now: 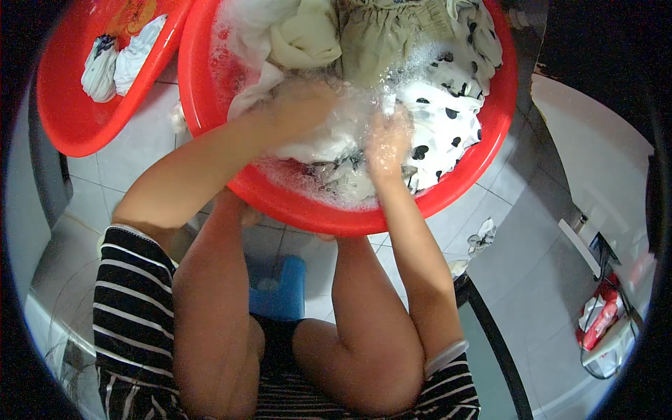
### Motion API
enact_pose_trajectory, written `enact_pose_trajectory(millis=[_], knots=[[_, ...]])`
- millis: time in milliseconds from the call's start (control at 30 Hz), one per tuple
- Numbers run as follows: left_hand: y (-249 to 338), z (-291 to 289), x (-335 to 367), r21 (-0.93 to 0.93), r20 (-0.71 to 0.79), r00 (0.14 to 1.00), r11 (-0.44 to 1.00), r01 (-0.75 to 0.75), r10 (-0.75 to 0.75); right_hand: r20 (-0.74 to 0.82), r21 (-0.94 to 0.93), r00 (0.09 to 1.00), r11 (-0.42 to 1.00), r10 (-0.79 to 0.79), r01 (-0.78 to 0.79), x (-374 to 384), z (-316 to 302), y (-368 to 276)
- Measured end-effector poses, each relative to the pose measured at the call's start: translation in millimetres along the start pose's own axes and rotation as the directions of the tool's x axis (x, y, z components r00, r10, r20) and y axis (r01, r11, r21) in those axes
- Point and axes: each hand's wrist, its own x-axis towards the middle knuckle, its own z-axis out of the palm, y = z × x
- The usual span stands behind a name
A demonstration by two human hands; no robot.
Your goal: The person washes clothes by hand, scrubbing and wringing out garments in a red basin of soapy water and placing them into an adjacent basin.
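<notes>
Head view: white fabric with black rounded spots [448,115] lies in sudsy water on the right side of my round red basin [336,222], soaked, rumpled into soft folds and reaching the glossy plastic wall. Beside it, between my hands, wet white cloth [325,145] bunches up, slick and partly veiled by froth. My right hand [390,143] is at the left edge of the spotted fabric, knuckles up and wet; splashing water covers my fingertips, so I cannot tell whether those fingers are spread or pinching. My left hand [308,103] reaches across the white cloth, blurred and partly under the water; I cannot tell how far its fingers are open or whether they grip anything.

Beyond my hands, a khaki garment [392,35] with a gathered, puckered band sits at the far side, next to a smooth, puffed-up cream cloth [304,36]. Fine white bubbles [224,70] cling along the left wall.

Outside, to the left, a second red basin [66,129] holds two twisted pale cloths [101,70]. Below me, a blue plastic stool [287,287] stands on pale square tiles [504,227]. Crumpled clear plastic [482,236] lies to the right.
</notes>
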Motion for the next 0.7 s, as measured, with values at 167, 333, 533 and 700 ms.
enact_pose_trajectory(millis=[167, 333, 533, 700], knots=[[67.4, 14.0, 7.1, -0.348, -0.599, 0.800, 0.903, -0.251, -0.009, -0.091, 0.302, 0.868, 0.844, 0.489, -0.444, 3.5, -2.0, -11.5], [72.7, -25.4, 3.5, -0.129, -0.407, 0.901, 0.967, -0.220, 0.151, 0.109, 0.553, 0.727, 0.566, 0.677, -0.611, -16.6, 44.0, -60.6], [77.0, -2.3, 2.5, 0.038, -0.389, 0.919, 0.998, -0.059, 0.069, -0.103, 0.319, 0.808, 0.789, 0.579, -0.525, -27.1, 50.9, -75.6], [35.7, -5.5, 6.6, 0.164, -0.463, 0.867, 0.979, -0.122, 0.186, -0.159, 0.112, 0.821, 0.836, 0.548, -0.537, -25.3, 52.1, -62.1]])
